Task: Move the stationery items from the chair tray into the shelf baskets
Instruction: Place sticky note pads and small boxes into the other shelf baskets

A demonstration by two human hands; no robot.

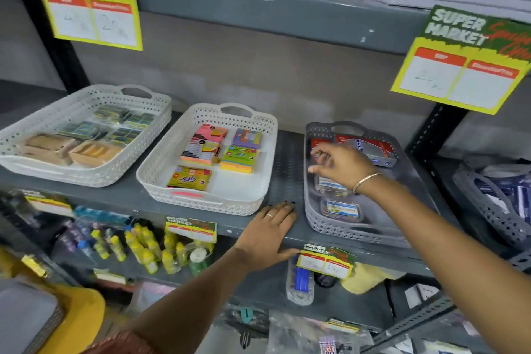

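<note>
Grey basket (313, 210) holds small packets; the right hand (342, 165) hovers inside it over the far-left end, fingers loosely curled, contents of its grip indiscernible. Left hand (270, 227) rests flat and empty on the shelf edge (143, 204) beside it. Chair tray unseen.

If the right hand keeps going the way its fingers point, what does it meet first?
Probably the left wall of the grey basket: the right hand points left and slightly back over it, fingertips already near that wall. Depth is hard to judge.

grey basket (408, 181), small packs (342, 210) inside
</note>
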